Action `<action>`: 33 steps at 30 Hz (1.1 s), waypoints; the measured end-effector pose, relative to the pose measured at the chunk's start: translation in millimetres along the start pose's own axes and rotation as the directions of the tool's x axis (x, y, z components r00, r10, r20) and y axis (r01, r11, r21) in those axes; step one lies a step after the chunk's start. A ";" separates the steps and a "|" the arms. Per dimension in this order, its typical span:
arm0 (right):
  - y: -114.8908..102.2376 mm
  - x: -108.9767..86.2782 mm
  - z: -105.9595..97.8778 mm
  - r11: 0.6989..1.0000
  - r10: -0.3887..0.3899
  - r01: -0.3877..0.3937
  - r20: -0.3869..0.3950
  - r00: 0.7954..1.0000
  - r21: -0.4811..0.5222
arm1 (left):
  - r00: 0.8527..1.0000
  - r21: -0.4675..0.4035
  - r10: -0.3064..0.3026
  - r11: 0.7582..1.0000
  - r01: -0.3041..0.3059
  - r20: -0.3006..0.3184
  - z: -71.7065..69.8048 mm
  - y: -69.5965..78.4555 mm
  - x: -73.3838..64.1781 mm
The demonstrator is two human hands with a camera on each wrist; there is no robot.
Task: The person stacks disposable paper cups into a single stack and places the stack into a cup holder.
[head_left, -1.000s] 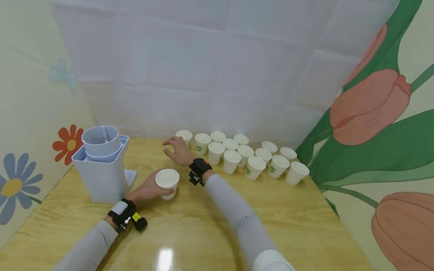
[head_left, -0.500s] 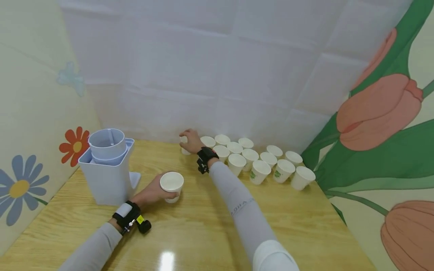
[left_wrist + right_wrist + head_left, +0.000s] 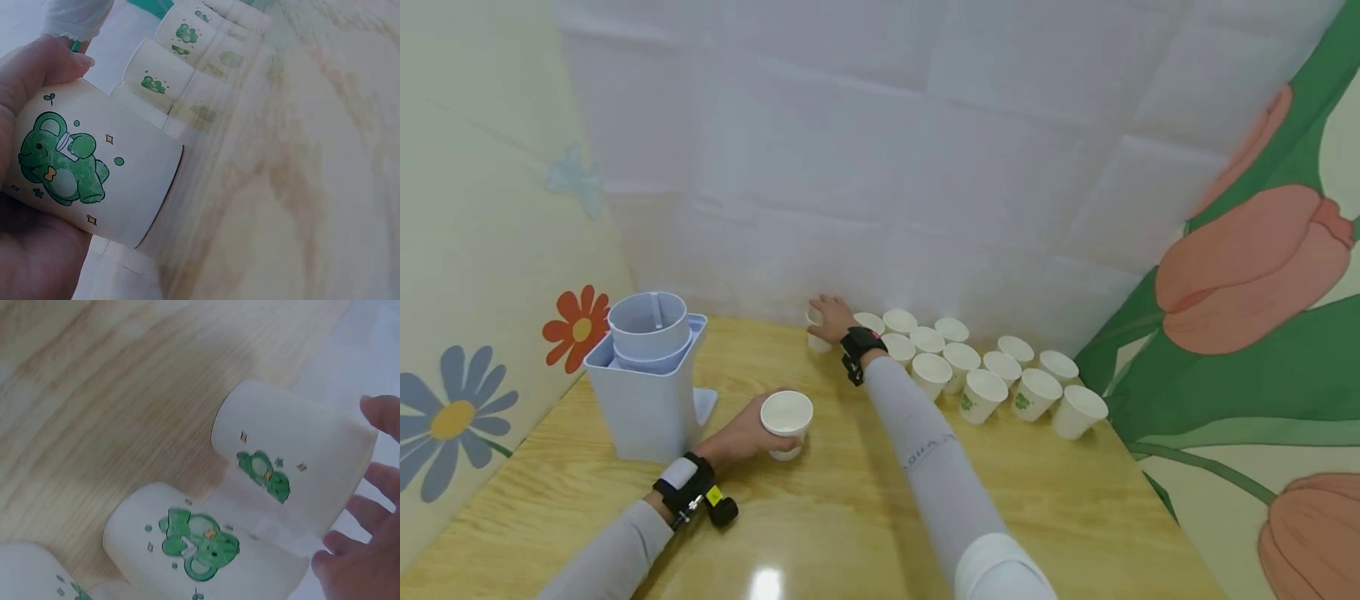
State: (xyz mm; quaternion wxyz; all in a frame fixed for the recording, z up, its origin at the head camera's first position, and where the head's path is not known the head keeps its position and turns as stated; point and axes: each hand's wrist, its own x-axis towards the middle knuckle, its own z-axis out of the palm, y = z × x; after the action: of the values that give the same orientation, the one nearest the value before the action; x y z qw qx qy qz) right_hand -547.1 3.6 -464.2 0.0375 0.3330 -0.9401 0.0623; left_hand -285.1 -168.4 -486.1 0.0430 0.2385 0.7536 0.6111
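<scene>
My left hand (image 3: pixel 747 433) holds a white paper cup (image 3: pixel 786 412) by its side, upright, at the table's middle left. A green bear print shows on this cup (image 3: pixel 75 156) in the left wrist view, its base close to the wood. At the back, my right hand (image 3: pixel 832 318) is over the leftmost paper cup (image 3: pixel 817 340) of the group. In the right wrist view its spread fingers (image 3: pixel 369 512) lie at that cup's rim (image 3: pixel 294 456), the thumb on the other side. A second bear-printed cup (image 3: pixel 194 544) stands beside it.
Several white paper cups (image 3: pixel 983 396) stand in rows to the right of my right hand. A pale blue square container (image 3: pixel 647 408) with a round vessel (image 3: pixel 649 325) in its top stands at the left. A white sheet (image 3: pixel 887 167) hangs behind the wooden table (image 3: pixel 850 500).
My right hand has moved onto the leftmost cup at the back, and its fingers have spread there. My left hand keeps its hold on its cup. The head view has shifted slightly.
</scene>
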 end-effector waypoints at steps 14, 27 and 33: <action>5.5 2.3 -16.4 0.986 0.038 -0.047 0.063 0.997 0.158 | 0.999 0.003 -0.049 0.999 0.049 -0.010 -0.3 0.6 6.4; -56.4 -69.5 -65.3 0.985 0.092 -0.106 0.105 0.990 0.139 | 0.995 0.042 -0.100 0.994 0.100 -0.004 1.4 0.4 9.8; -59.7 -84.2 -62.8 0.976 0.071 -0.085 0.076 0.995 0.199 | 0.998 0.070 -0.058 0.996 0.059 -0.018 -2.3 -0.2 10.3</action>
State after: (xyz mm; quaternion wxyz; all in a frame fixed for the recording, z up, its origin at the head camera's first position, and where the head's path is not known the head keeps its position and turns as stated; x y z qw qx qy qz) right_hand -442.3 18.9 -406.0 -0.0312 0.2998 -0.9420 0.1475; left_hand -295.1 -166.2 -483.4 0.0465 0.2128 0.7817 0.5844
